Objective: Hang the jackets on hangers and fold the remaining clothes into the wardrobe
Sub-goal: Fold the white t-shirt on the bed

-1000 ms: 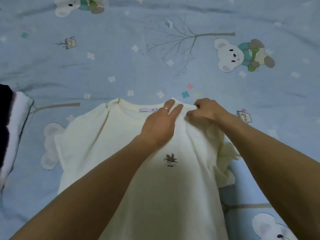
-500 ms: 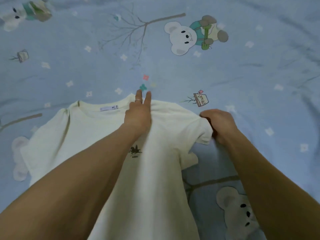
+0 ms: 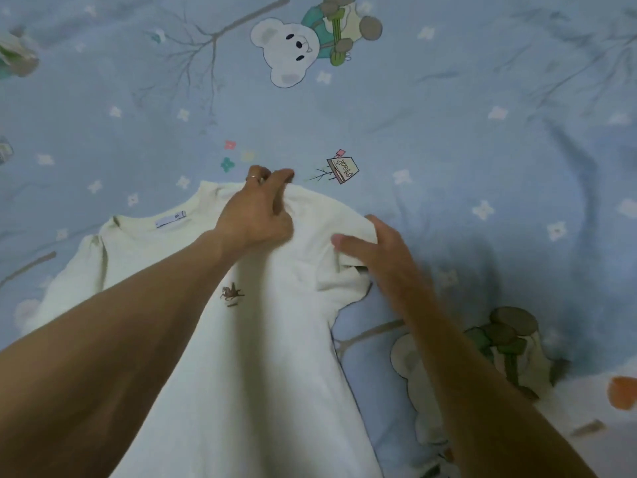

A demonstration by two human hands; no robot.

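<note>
Your left hand (image 3: 256, 215) reaches across the middle of the view and pinches the top edge of a pale cream T-shirt (image 3: 262, 357) near its right shoulder, fingers curled into the fabric. A thin ring (image 3: 252, 177) sits on one finger of that hand. Your right hand (image 3: 374, 251) lies just beside it to the right, holding the short right sleeve, which is turned in over the chest; the thumb rests on top of the cloth and the other fingers wrap behind the sleeve's edge.

The T-shirt lies front side up on a bed, its collar pointing away from you and its body running down toward the bottom of the view. A small white label (image 3: 170, 219) shows inside the neckline, and a little brown horse emblem (image 3: 231, 293) marks the chest, beside your left forearm. The left sleeve spreads flat at the left.

Under it is a light blue bedsheet (image 3: 465, 150) printed with cartoon bears, bare trees, small flowers and a tiny house.
</note>
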